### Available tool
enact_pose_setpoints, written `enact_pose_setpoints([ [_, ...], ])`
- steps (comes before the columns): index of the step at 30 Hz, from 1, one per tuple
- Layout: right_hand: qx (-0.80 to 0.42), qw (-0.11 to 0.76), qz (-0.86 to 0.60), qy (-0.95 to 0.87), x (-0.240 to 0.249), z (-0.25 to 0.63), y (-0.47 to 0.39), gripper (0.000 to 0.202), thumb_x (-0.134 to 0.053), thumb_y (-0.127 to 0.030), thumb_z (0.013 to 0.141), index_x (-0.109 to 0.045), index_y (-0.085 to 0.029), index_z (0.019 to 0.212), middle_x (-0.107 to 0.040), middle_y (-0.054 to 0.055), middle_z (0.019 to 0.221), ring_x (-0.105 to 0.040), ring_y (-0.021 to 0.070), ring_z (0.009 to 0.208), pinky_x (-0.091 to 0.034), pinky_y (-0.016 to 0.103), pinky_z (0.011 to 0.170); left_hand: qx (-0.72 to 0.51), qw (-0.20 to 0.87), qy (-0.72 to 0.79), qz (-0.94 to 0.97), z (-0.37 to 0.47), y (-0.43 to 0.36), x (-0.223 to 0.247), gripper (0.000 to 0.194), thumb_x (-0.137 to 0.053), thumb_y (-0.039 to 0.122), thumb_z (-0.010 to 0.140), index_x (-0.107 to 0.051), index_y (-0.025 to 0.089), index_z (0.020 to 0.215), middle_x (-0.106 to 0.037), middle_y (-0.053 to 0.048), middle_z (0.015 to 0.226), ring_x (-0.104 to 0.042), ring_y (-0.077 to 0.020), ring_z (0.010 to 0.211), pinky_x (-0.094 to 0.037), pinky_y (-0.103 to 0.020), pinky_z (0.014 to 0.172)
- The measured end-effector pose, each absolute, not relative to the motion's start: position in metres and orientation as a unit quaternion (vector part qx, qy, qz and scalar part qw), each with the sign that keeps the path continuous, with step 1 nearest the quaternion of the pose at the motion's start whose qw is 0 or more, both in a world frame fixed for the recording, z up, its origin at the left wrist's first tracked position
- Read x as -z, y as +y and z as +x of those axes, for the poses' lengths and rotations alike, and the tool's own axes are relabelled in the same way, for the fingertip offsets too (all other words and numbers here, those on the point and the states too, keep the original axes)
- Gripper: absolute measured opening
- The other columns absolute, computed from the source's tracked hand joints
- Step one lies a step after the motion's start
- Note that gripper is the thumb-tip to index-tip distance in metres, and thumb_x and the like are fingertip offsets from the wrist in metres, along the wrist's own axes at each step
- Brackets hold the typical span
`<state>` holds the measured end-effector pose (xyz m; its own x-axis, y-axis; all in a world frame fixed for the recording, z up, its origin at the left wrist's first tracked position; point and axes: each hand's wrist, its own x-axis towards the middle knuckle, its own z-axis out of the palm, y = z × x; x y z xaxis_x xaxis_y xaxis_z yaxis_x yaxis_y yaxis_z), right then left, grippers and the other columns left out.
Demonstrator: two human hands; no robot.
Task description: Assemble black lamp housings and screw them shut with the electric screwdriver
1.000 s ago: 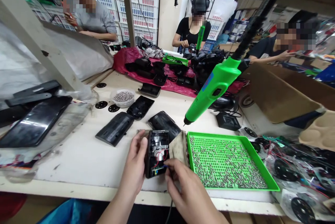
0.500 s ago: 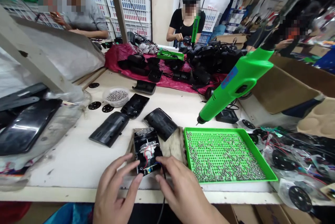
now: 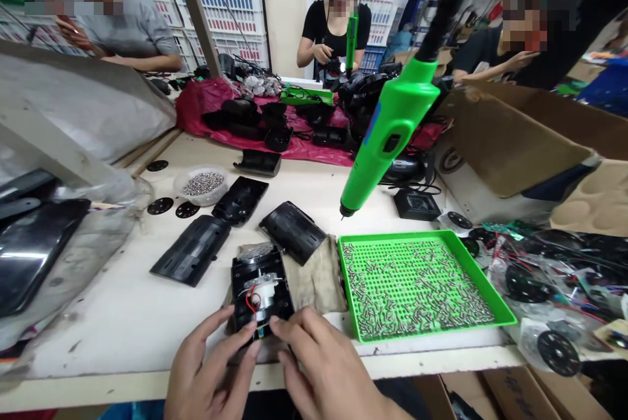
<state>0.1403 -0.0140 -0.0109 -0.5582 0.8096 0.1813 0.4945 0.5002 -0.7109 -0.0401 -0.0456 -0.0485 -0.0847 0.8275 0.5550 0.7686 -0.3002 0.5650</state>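
A black plastic housing half (image 3: pixel 241 299) lies open side up near the table's front edge. Inside sit a white-and-silver motor (image 3: pixel 265 289), red wires (image 3: pixel 252 299) and a small board at the near end. My left hand (image 3: pixel 210 367) grips the near left corner, its fingertips on the rim and board end. At the near right corner, my right hand (image 3: pixel 326 367) has its fingertips pressed on the end with the board; what lies beneath them is hidden. Behind the housing rest black shell pieces (image 3: pixel 193 250), (image 3: pixel 293 230).
A green tray (image 3: pixel 426 335) of screws stands to the right. Above it hangs a green electric screwdriver (image 3: pixel 387 139). A bowl (image 3: pixel 201 188) of small metal parts sits at the back left. Wired parts (image 3: pixel 534 282) crowd the right side; people work across the table.
My view has shifted, so the table's contents appear further left. My right fingertips have moved from the housing's right side onto its near end. The cable below my right hand no longer shows.
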Motion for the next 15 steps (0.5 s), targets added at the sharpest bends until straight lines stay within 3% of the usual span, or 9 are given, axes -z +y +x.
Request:
enact_pose_setpoints([
  [4, -0.302, 0.259, -0.378, -0.836, 0.013, 0.142, -0.012, 0.041, -0.038, -0.013, 0.090, -0.056, -0.012, 0.127, -0.063, 0.015, 0.097, -0.064, 0.0240, 0.081, -0.058, 0.039, 0.071, -0.420, -0.028, 0.572, 0.704, -0.042, -0.044, 0.047, 0.026, -0.063, 0.014, 0.083, -0.064, 0.024, 0.107, -0.055, -0.007, 0.119, -0.057, -0.0202, 0.107, -0.045, -0.030, 0.092],
  [8, -0.352, 0.249, -0.408, -0.805, 0.005, 0.150, -0.009, 0.039, -0.037, -0.017, 0.091, -0.053, -0.015, 0.127, -0.065, 0.013, 0.097, -0.066, 0.0242, 0.083, -0.055, 0.040, 0.074, -0.417, -0.023, 0.579, 0.700, -0.037, -0.042, 0.044, 0.022, -0.062, 0.014, 0.084, -0.063, 0.022, 0.104, -0.053, -0.008, 0.119, -0.056, -0.0191, 0.108, -0.044, -0.031, 0.094],
  [12, -0.510, 0.215, -0.457, -0.696, 0.000, 0.150, -0.013, 0.051, -0.048, -0.023, 0.086, -0.038, -0.019, 0.136, -0.059, 0.001, 0.073, -0.060, 0.0182, 0.062, -0.051, 0.034, 0.064, -0.409, -0.016, 0.589, 0.697, -0.033, -0.040, 0.043, 0.017, -0.063, 0.019, 0.085, -0.063, 0.023, 0.102, -0.052, -0.007, 0.117, -0.056, -0.0185, 0.106, -0.048, -0.028, 0.085],
  [15, -0.693, 0.255, -0.366, -0.566, 0.011, 0.140, -0.025, 0.076, -0.063, -0.036, 0.079, -0.023, -0.022, 0.142, -0.058, -0.001, 0.077, -0.060, 0.0154, 0.069, -0.049, 0.032, 0.071, -0.400, -0.018, 0.603, 0.690, -0.033, -0.038, 0.044, 0.014, -0.061, 0.024, 0.087, -0.063, 0.025, 0.101, -0.051, -0.006, 0.115, -0.056, -0.0195, 0.104, -0.050, -0.030, 0.078],
])
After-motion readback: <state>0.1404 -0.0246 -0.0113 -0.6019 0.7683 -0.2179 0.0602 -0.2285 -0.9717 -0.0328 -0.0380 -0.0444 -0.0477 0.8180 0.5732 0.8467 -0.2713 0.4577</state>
